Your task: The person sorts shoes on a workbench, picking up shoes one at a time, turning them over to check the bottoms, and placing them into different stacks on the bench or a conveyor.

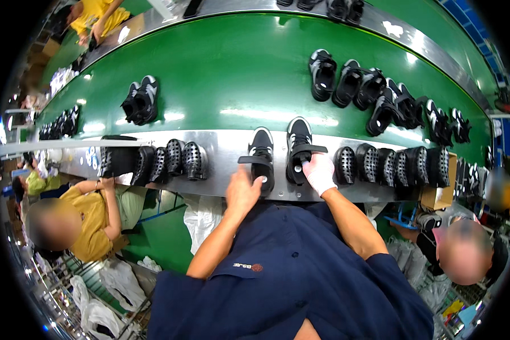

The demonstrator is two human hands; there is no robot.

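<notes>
Two black-and-grey sneakers lie side by side on the metal ledge in front of me, toes pointing away. The left sneaker [262, 143] has its strap swung out to the left. My bare left hand [243, 191] is beside its heel, thumb at the collar and index finger stretched toward the strap's end, finger and thumb apart. A white glove covers my right hand [319, 171], which is closed at the opening of the right sneaker [298, 132]. That shoe's strap [309, 148] sticks out to the right above the glove. The right fingertips are partly hidden.
Black studded shoe forms stand along the ledge, one group [195, 160] left and another [367, 163] right. Beyond runs a green belt [226, 73] carrying sneakers [323, 75]. A cardboard box [438, 192] is at right. A person in yellow [90, 218] sits left, another person [464, 252] right.
</notes>
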